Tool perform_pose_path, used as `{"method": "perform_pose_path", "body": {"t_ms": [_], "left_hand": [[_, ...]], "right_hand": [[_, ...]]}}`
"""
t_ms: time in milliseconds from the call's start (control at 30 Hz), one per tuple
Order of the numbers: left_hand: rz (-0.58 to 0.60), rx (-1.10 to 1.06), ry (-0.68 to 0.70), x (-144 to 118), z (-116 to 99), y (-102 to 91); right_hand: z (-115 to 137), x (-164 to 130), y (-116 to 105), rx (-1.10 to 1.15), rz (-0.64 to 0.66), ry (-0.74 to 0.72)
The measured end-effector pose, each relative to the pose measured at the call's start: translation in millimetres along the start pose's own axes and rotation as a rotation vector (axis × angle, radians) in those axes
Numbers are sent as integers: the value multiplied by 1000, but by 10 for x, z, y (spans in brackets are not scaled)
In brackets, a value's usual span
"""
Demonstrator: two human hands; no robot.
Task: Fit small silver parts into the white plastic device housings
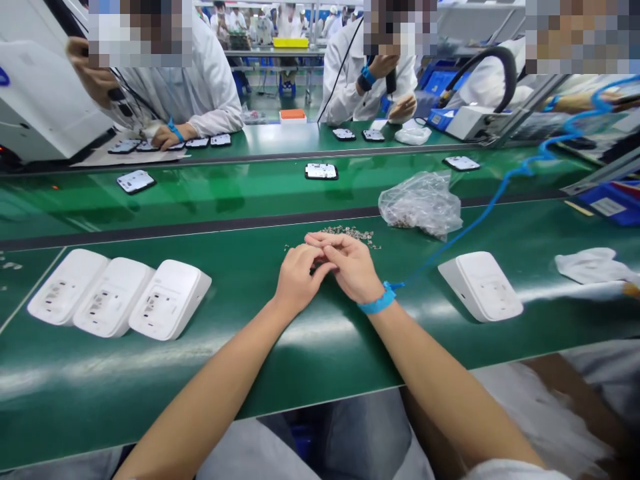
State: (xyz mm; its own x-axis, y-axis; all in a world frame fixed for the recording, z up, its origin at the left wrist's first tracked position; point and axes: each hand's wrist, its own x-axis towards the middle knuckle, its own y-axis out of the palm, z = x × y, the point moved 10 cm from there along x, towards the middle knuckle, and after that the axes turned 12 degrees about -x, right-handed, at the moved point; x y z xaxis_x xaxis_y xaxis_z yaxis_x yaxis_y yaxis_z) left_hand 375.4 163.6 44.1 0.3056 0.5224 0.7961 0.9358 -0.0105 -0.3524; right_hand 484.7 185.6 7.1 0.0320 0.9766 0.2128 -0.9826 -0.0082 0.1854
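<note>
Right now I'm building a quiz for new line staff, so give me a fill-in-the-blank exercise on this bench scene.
1. The left hand and right hand meet beside a scatter of small metal screws on the ____ bench mat.
2. A blue wrist strap circles the ____ wrist.
3. Left of the hands lie ____ white plastic housings in a row.
4. The crumpled clear plastic bag lies ____ the screws.

Missing words: green; right; three; right of

The left hand (298,277) and right hand (350,263) meet fingertip to fingertip on the green tabletop (320,347), just short of a scatter of small screws (353,233); whatever their grip encloses is hidden.
</note>
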Motion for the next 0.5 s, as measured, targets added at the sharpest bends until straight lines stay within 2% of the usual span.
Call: {"method": "perform_pose_path", "body": {"t_ms": [167,300,400,500], "left_hand": [[-46,-21,-51,-9,75,-48],[-59,-78,-53,20,80,-79],[-97,-92,-68,43,96,-133],[-116,-97,-71,60,105,-174]], "right_hand": [[-160,-31,75,117,27,95],[-172,-20,-15,138,-54,102],[-139,0,-130,43,-111,92],[-83,21,-217,-133,-109,100]]}}
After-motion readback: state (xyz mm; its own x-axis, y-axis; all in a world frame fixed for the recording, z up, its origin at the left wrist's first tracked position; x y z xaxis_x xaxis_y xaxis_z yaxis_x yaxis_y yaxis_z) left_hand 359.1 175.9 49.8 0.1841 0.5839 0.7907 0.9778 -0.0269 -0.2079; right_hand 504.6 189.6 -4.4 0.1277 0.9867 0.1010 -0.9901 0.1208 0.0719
